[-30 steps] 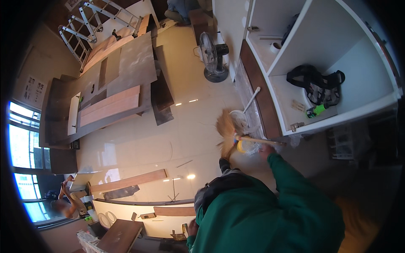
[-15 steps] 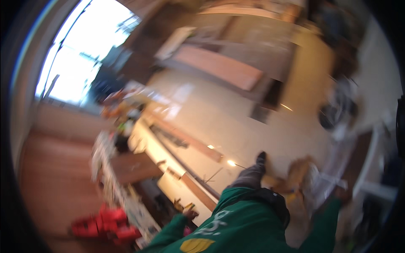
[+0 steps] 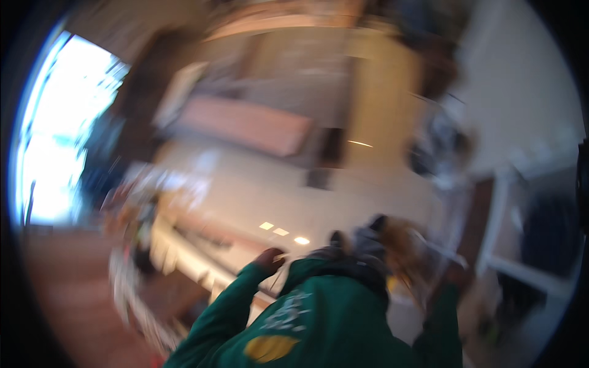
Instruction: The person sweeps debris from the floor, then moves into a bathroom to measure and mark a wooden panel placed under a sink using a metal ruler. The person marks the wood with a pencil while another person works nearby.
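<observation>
My left hand [image 3: 270, 260] is raised in front of the left side of my body, over the edge of a long pale board or bench. Its fingers look bent, but motion blur hides whether anything is in them. Low on the right, my right hand [image 3: 455, 274] is beside a thin white strip [image 3: 438, 250] and a dark brown upright panel [image 3: 477, 222]. Blur keeps me from seeing if it touches either. Both arms wear green sleeves.
A reddish-brown board [image 3: 245, 124] lies ahead on dark panels, with a yellowish panel [image 3: 381, 92] to its right. A brown crumpled item [image 3: 402, 248] is by my feet. Cluttered boards run along the left, below a bright window [image 3: 58, 129]. White framing [image 3: 527, 276] stands right.
The view has swung right, so the boards and window shift left. My left hand has come up and forward from low beside the bench. A second foot now shows.
</observation>
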Available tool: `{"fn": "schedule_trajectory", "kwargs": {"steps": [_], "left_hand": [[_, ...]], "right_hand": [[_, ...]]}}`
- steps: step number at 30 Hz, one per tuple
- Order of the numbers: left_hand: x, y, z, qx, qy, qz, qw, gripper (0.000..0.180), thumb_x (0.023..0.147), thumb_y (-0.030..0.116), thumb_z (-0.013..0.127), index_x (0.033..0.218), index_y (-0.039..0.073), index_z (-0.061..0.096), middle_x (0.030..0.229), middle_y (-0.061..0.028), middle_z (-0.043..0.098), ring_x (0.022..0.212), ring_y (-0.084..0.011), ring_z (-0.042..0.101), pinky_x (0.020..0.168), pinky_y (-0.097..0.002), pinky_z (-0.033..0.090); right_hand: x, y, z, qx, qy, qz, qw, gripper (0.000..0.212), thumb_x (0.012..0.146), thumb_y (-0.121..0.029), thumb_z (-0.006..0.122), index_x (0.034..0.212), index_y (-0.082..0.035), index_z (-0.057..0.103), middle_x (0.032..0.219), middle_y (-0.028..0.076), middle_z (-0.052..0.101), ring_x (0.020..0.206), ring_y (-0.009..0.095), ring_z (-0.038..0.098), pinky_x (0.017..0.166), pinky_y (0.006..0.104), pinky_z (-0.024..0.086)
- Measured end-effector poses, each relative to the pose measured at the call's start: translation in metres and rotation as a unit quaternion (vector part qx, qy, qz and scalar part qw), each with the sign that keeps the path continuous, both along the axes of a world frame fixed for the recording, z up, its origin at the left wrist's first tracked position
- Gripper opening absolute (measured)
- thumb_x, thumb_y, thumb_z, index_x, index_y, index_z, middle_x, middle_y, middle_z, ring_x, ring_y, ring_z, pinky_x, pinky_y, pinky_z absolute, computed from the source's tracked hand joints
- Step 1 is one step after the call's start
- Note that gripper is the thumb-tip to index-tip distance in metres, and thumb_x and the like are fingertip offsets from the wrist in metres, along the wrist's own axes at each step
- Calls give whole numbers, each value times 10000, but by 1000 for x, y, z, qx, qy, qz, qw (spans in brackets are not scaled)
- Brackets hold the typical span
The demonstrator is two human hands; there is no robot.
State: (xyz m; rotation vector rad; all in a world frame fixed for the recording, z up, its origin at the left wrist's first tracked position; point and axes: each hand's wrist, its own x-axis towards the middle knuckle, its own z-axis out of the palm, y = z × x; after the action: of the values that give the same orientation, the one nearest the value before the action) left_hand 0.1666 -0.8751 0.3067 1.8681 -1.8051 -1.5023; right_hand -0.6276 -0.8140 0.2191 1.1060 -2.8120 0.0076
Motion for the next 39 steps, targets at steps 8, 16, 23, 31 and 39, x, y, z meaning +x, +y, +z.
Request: {"fn": "schedule_trajectory", "kwargs": {"steps": [8, 16, 23, 31, 39], "left_hand": [[-60, -236, 23, -170, -62, -295, 938, 403, 895, 219, 725, 1233, 26, 617, 1235, -252, 619, 1235, -448, 538, 1063, -505, 444], [-365, -398, 97, -256, 62, -552, 791, 524, 892, 193, 726, 1361, 32, 556, 1493, -307, 422, 1336, -488, 464, 1104, -513, 420], [-514, -406, 70, -255, 178, -697, 646, 411, 878, 160, 723, 1267, 72, 623, 1409, -208, 544, 1263, -424, 527, 1040, -503, 461], [-689, -377, -3, -211, 92, -787, 573, 262, 941, 247, 668, 1137, 76, 701, 1162, -172, 713, 1175, -408, 612, 1060, -460, 459], [-782, -355, -150, -336, 46, -864, 372, 807, 764, 593, 821, 1179, -74, 634, 1131, -296, 695, 1134, -401, 666, 978, -456, 521]], "right_hand": [[208, -96, 46, -85, -120, -109, 983, 922, 680, -312, 758, 1451, 66, 424, 1414, 277, 447, 1320, 466, 426, 1149, 561, 345], [245, -122, 93, -58, -169, -148, 973, 873, 742, -269, 680, 1454, 138, 381, 1416, 299, 440, 1299, 471, 427, 1131, 516, 393], [266, -143, 79, -94, -147, -250, 952, 907, 804, -358, 706, 1489, 124, 359, 1476, 290, 406, 1399, 470, 361, 1172, 519, 360], [260, -165, 80, -134, -174, -370, 903, 861, 819, -379, 737, 1478, 74, 419, 1536, 229, 407, 1469, 400, 330, 1230, 458, 310], [265, -193, 78, -202, -106, -423, 877, 728, 738, -232, 714, 1379, 56, 524, 1498, 172, 437, 1475, 365, 344, 1178, 465, 400]]}}
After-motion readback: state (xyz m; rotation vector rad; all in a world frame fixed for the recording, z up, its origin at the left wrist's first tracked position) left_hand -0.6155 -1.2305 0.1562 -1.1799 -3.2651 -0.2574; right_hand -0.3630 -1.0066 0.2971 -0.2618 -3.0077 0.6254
